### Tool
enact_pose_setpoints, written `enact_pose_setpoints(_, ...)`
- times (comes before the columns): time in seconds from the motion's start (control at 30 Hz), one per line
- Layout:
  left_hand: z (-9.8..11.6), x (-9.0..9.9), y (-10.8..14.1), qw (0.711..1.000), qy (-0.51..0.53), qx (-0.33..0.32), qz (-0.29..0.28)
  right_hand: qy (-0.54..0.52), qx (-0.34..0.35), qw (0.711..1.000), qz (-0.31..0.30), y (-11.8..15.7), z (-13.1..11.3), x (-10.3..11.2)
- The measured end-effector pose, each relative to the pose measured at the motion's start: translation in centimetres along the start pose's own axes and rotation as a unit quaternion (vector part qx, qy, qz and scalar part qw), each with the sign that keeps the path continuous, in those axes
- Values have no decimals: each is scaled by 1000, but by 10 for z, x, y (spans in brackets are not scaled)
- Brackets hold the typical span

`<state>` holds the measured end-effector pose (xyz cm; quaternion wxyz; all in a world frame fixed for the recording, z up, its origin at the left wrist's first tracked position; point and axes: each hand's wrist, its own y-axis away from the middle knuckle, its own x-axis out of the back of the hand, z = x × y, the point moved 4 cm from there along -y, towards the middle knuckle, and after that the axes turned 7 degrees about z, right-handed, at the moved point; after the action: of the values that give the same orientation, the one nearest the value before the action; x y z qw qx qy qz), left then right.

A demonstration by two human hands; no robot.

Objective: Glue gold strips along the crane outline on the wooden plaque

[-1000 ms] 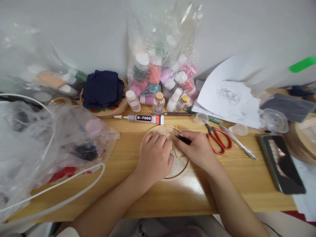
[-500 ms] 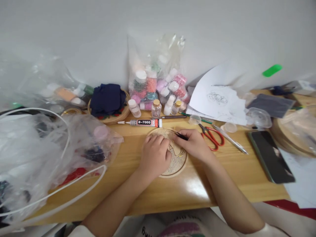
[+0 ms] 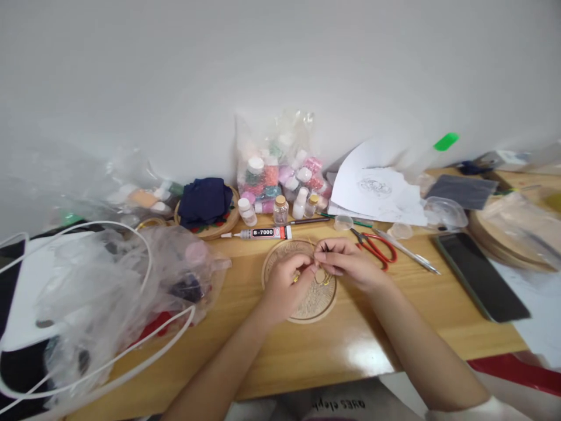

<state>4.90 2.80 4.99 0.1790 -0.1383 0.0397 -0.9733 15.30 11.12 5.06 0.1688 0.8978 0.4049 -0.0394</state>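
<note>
A round, pale disc with a textured pattern [image 3: 307,309] lies on the table beneath both hands. Above it, my left hand [image 3: 286,285] is closed in a pinch, its fingertips meeting those of my right hand; whatever is between them is too small to make out. My right hand [image 3: 350,264] is closed around black tweezers [image 3: 325,248], of which only a short dark part shows. Yellow-gold strands [image 3: 326,279] show on the disc near the fingers, and the hands hide much of its upper part.
A B-7000 glue tube [image 3: 263,233] lies behind the disc, with small bottles [image 3: 281,210] beyond. Red-handled scissors [image 3: 385,251] and a silver pen [image 3: 407,251] are to the right, near a phone [image 3: 482,278]. Plastic bags [image 3: 105,292] and a white cable [image 3: 149,257] crowd the left.
My left hand has lifted from flat on the disc into a pinch against my right fingertips. My right hand has turned, so less of the tweezers shows. The camera view has shifted upward.
</note>
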Motion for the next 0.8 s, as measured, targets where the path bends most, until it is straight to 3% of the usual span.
enact_pose_setpoints(0.1,-4,-4,1,975,184,118,-45,-36,5,999,-22,2,-1,-3)
enact_pose_setpoints(0.2,-3,-7,3,947,268,163,-70,-50,7,998,-30,3,-2,-5)
enact_pose_setpoints(0.57,-4,-10,5,941,281,179,-64,-71,-6,996,-47,4,3,-10)
enact_pose_setpoints(0.67,-6,-6,2,948,268,173,-21,-30,20,999,-1,2,2,-8)
enact_pose_setpoints(0.8,-12,7,-4,945,271,155,99,54,63,992,91,-1,2,-1)
